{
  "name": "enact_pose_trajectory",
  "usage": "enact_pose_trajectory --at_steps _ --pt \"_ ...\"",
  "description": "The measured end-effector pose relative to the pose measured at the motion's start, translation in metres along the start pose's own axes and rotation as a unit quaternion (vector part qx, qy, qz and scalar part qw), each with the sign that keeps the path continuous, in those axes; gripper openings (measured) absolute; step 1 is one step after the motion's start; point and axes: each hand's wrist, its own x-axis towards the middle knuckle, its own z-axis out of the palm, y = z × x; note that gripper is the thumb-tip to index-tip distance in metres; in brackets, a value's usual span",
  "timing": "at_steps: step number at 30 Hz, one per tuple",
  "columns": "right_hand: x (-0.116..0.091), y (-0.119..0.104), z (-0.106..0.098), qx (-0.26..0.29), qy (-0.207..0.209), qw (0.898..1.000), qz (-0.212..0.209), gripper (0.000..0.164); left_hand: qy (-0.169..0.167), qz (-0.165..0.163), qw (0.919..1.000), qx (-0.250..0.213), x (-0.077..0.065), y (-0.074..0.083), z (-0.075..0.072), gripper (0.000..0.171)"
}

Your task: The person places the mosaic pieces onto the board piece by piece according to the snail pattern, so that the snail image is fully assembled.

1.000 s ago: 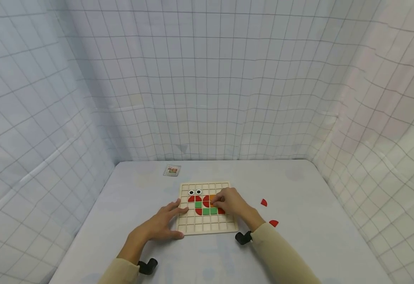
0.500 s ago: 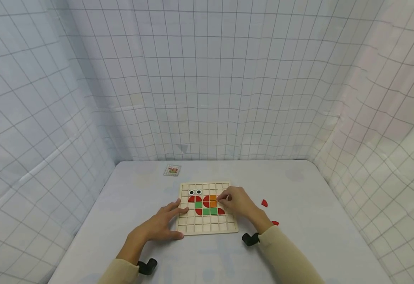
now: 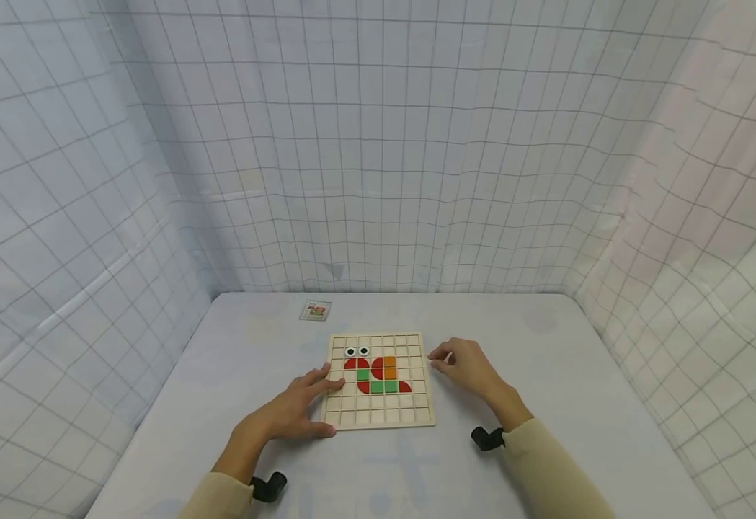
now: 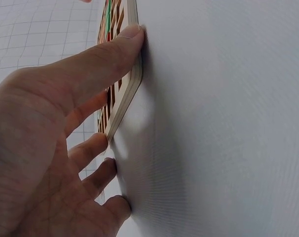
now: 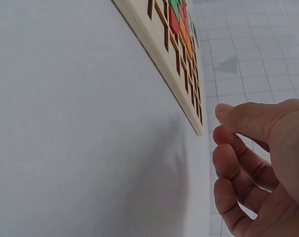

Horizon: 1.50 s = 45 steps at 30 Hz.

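A wooden grid board lies flat on the table. In its cells sit red quarter-round tiles, green square tiles, orange square tiles and eye tiles. My left hand is spread at the board's left side, one finger reaching over the grid. In the left wrist view the thumb rests against the board's edge. Just off the board's right side is my right hand, fingers loosely bent. The right wrist view shows a gap between thumb and fingers, with nothing held.
Behind the board, to the left, a small picture card lies on the white table. Grid-lined white cloth hangs around the back and sides. A black wrist camera sits at my right cuff.
My right hand has drawn back from the orange tiles to the right, past the board's edge. Both orange tiles now show uncovered. The loose red tiles have gone behind the right arm. The left hand stays put.
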Motion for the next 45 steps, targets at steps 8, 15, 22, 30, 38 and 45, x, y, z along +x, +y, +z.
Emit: enact_pose_trajectory --at_steps 8,15,22,30,38,45 --pt "-0.015 0.025 -0.022 -0.005 0.021 1.000 0.006 0.013 -0.002 0.010 1.0000 0.002 0.000 0.000 -0.002 0.091" --pt "-0.028 0.048 -0.035 0.001 0.025 0.999 0.042 0.020 -0.003 0.010 0.9999 -0.001 -0.001 -0.001 -0.002 0.090" --pt "-0.035 0.065 -0.046 0.009 0.026 0.998 0.062 0.027 -0.003 0.007 1.0000 -0.004 -0.001 0.001 -0.004 0.091" --pt "-0.045 0.073 -0.049 0.003 0.000 0.997 0.075 0.026 -0.004 0.009 0.9999 -0.012 -0.001 -0.001 -0.003 0.092" --pt "-0.047 0.072 -0.045 0.019 0.004 0.997 0.074 0.015 -0.003 0.007 1.0000 -0.004 -0.003 -0.001 -0.001 0.091" --pt "-0.044 0.066 -0.044 0.027 0.006 0.997 0.069 0.016 -0.004 0.005 1.0000 -0.003 -0.002 0.001 -0.001 0.091"
